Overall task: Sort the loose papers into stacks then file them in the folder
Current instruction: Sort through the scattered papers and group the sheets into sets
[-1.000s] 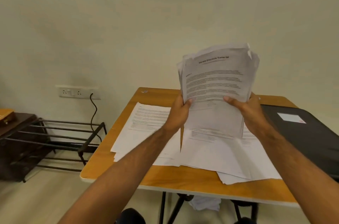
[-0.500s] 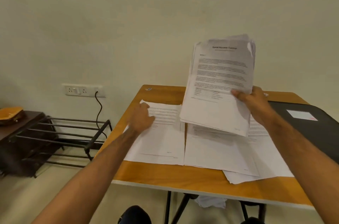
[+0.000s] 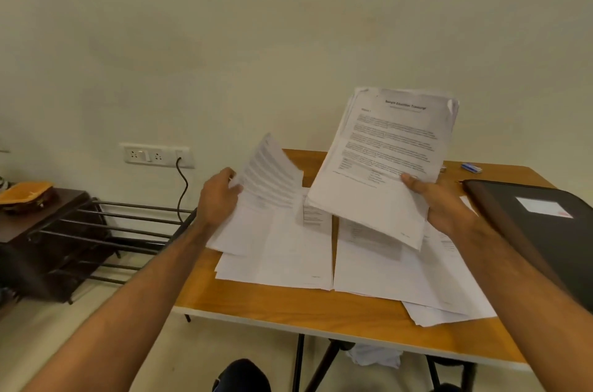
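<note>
While the right hand [image 3: 444, 205] holds a thick bundle of papers [image 3: 385, 160] up over the desk [image 3: 288, 305], thumb pinched on the front page, I see the bundle tilted, its top edge leaning toward the wall, clear of the desk. The left hand [image 3: 219, 196] grips a smaller sheaf [image 3: 266, 186] by its left edge, fingers curled round it; that sheaf is curved and lifted at the far end, and I cannot tell whether its near end touches the pile below. Flat on the desk: one stack [image 3: 282, 257] at the left side under the sheaf, a second stack [image 3: 378, 273] just beside it in the middle, and more loose sheets [image 3: 449, 308] fanned out toward the desk's front right, partly under the second stack. The black folder [image 3: 545, 231] lies closed on the right end of the desk, a white label on its cover, touching the loose sheets' edge as far as I can tell. A small blue thing [image 3: 471, 168] sits at the desk's back edge, too small to name. Left of the desk, a metal rack [image 3: 106, 231] stands on the floor, and a wall socket [image 3: 157, 156] with a black cable [image 3: 183, 189] plugged in sits above it.
</note>
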A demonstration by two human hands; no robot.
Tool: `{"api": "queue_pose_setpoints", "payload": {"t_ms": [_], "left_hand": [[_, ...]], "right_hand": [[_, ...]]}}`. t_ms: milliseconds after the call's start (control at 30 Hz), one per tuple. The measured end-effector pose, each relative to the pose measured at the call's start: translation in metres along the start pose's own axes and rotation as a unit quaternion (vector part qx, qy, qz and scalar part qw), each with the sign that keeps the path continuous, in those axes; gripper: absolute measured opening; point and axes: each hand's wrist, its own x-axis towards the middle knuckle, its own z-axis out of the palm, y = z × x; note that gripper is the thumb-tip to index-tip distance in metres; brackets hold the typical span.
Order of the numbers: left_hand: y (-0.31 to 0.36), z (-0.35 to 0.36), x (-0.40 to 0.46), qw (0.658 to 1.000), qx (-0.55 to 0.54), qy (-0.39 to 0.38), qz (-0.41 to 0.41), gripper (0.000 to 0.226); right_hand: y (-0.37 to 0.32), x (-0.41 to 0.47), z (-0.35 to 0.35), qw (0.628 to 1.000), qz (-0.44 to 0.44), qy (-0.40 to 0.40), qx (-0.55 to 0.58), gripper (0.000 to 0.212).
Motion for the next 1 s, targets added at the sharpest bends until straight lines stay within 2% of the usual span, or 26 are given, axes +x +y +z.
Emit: {"api": "queue_pose_setpoints", "payload": {"t_ms": [100,200,333,500,600,700,767,833,867,900,1000], "left_hand": [[0.032,-0.011,0.012,0.990,-0.134,0.034,0.010,0.007],[0.068,0.003,0.012,0.971,-0.238,-0.001,-0.008,0.018],[0.117,0.051,-0.025,0.965,-0.239,-0.109,0.001,0.039],[0.142,0.117,-0.066,0.945,-0.239,-0.222,-0.017,0.046],[0.145,0.131,-0.071,0.926,-0.271,-0.259,-0.050,0.052],[0.138,0.121,-0.060,0.914,-0.312,-0.247,-0.076,0.036],[0.122,0.107,-0.050,0.954,-0.237,-0.180,-0.028,0.028],[0.092,0.091,-0.039,0.994,-0.042,-0.101,0.028,0.028],[0.076,0.081,-0.034,0.996,0.042,-0.077,0.030,0.033],[0.060,0.072,-0.029,0.993,0.088,-0.078,0.006,0.044],[0.025,0.047,-0.019,0.973,0.133,-0.142,-0.126,0.086]], "right_hand": [[-0.019,-0.004,0.001,0.999,-0.016,-0.009,0.048,0.035],[-0.039,-0.008,-0.002,0.996,-0.043,-0.020,0.075,0.039],[-0.060,-0.012,-0.015,0.996,-0.073,0.009,0.049,0.041],[-0.057,-0.018,-0.036,0.998,-0.051,0.023,0.024,0.042],[-0.042,-0.020,-0.043,0.999,-0.030,0.024,0.029,0.043],[-0.029,-0.023,-0.042,0.999,-0.014,0.024,0.033,0.043],[-0.020,-0.025,-0.038,0.999,-0.005,0.020,0.042,0.043],[-0.012,-0.024,-0.034,0.999,0.002,0.010,0.048,0.044],[-0.008,-0.023,-0.032,0.999,0.003,0.006,0.050,0.045],[-0.005,-0.022,-0.028,0.999,0.007,0.008,0.053,0.046],[0.007,-0.019,-0.021,0.999,0.013,0.012,0.052,0.049]]}}
